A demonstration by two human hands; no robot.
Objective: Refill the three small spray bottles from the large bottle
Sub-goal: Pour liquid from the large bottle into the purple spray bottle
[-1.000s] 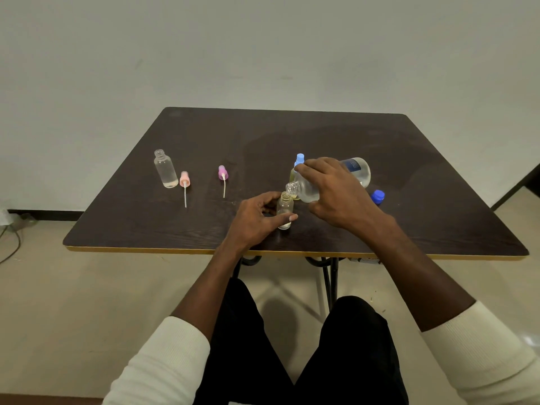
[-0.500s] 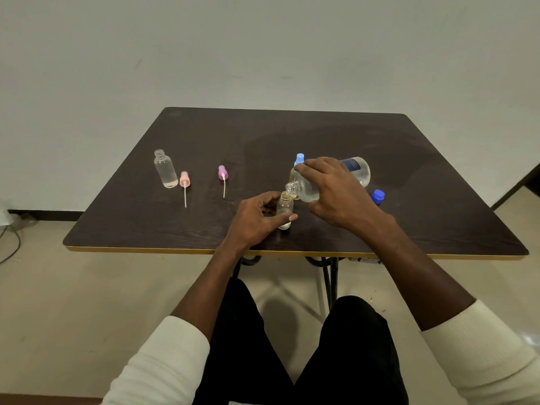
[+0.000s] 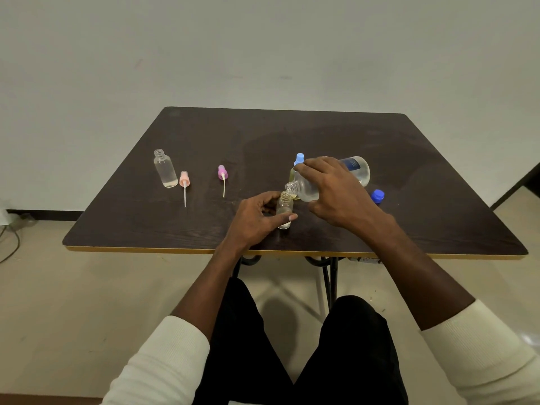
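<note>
- Our right hand point(image 3: 336, 194) is wrapped around the large bottle point(image 3: 355, 171), fingers curled over its top and thumb underneath, holding it tipped almost on its side above the table point(image 3: 380, 135), a little right of the middle of the near edge.
- The large bottle's open neck point(image 3: 291, 187) points left and slightly down, right at the mouth of a small bottle point(image 3: 284, 207); whether the two rims touch we cannot tell.
- Our left hand point(image 3: 257, 219) grips that small bottle, thumb across its front and fingers curled behind it. The bottle stands upright on the table close to the near edge and has no cap on.
- A second small bottle point(image 3: 293, 173) stands just behind the large bottle's neck, mostly hidden by our right hand. It wears a light blue spray cap point(image 3: 299, 157) and holds yellowish liquid.
- A third small bottle point(image 3: 165, 172) stands upright and uncapped toward the left edge of the table, well apart from both hands. It looks clear; how full it is we cannot tell.
- Just to its right lies a pale pink spray cap point(image 3: 184, 179), its thin tube pointing toward the near edge.
- Farther right, between the third small bottle and our hands, lies a magenta spray cap point(image 3: 222, 172), its tube also pointing toward the near edge.
- A dark blue screw cap point(image 3: 377, 195) sits on the table just beside our right wrist, on its right-edge side.
- Both our sleeves are white and pushed up the forearms.
</note>
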